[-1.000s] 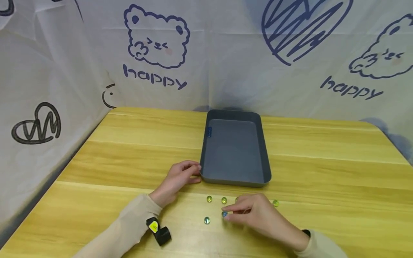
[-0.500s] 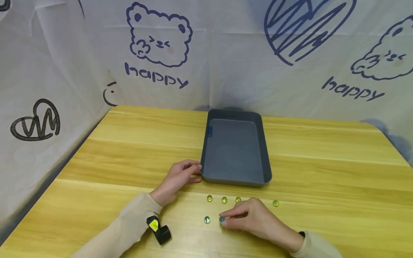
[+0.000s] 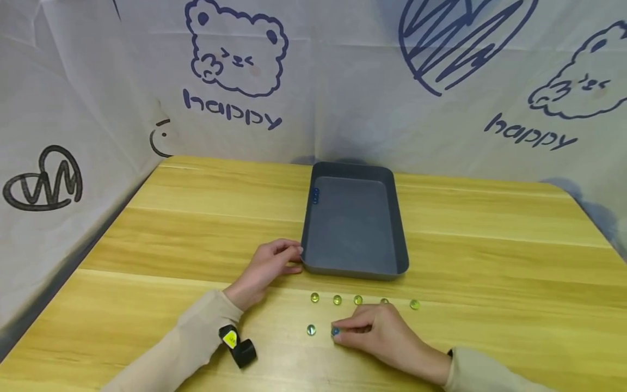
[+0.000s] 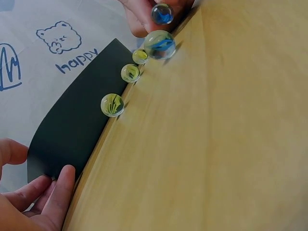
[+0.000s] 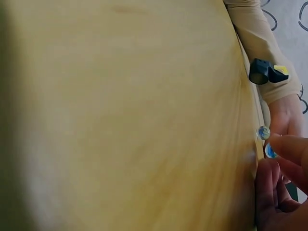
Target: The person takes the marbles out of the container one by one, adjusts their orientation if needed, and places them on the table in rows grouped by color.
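My right hand [image 3: 392, 337] pinches a blue marble [image 3: 335, 331] between thumb and forefinger, low over the table. Just left of it lies a loose clear marble with a bluish swirl [image 3: 311, 330]; the left wrist view shows this loose marble [image 4: 160, 44] large, in front of the held one [image 4: 162, 14]. My left hand [image 3: 266, 267] touches the near left corner of a grey rectangular tray [image 3: 355, 274] with its fingertips. Inside, several dark blue marbles [image 3: 315, 196] line the left wall. Several yellow-green marbles [image 3: 337, 300] form a row between tray and right hand, one partly behind the knuckles.
The wooden table [image 3: 490, 261] reaches back to a white cloth [image 3: 343, 98] printed with bears and hearts. A black strap mount with a yellow label [image 3: 237, 347] sits on the left sleeve.
The right hand has shifted slightly toward the person with the blue marble, level with the loose clear one, uncovering more of the yellow-green row. The left hand stays at the tray's corner.
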